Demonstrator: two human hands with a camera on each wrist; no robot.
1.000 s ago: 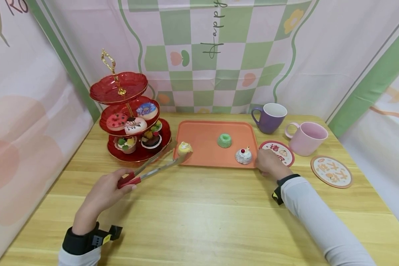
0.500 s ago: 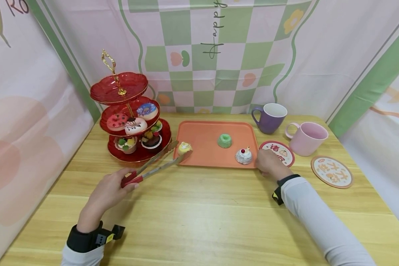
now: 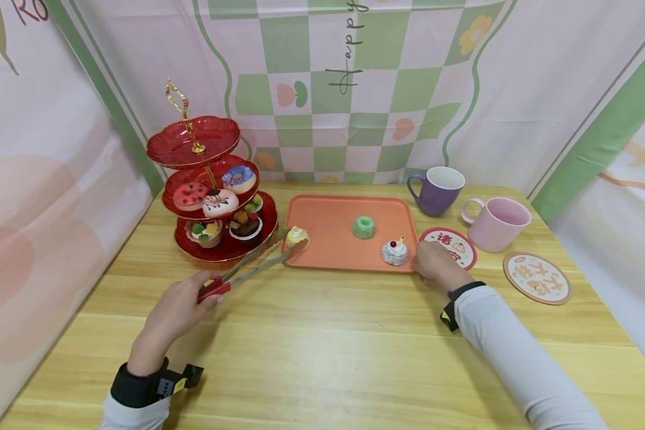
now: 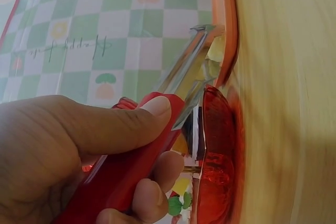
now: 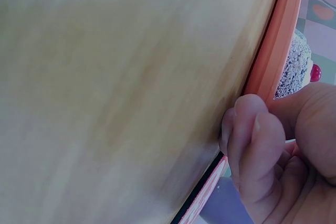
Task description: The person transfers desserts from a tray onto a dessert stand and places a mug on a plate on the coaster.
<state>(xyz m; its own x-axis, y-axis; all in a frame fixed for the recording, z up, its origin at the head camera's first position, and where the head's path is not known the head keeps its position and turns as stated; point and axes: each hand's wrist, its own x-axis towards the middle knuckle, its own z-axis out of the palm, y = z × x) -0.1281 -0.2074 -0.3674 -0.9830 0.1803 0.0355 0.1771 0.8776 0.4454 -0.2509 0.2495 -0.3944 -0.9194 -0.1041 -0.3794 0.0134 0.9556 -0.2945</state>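
While a person's left hand (image 3: 177, 306) grips red-handled metal tongs (image 3: 258, 270), fingers curled round them, the right hand (image 3: 438, 263) pinches the near right corner of an orange tray (image 3: 333, 224). Between the tong tips I see a yellow cream-topped cake (image 3: 297, 235) at the tray's near left corner. Farther in sits a green ring cake (image 3: 363, 227); a purple mug (image 3: 436, 196) stands beyond, to the right.

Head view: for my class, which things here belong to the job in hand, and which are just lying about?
In the job, it seems:
left hand, holding the tongs
yellow cake, between the tong tips
right hand, at a corner of the orange tray
tiered stand, probably

Apparently lying about:
purple mug
pink mug
red-rimmed coaster
orange-rimmed coaster
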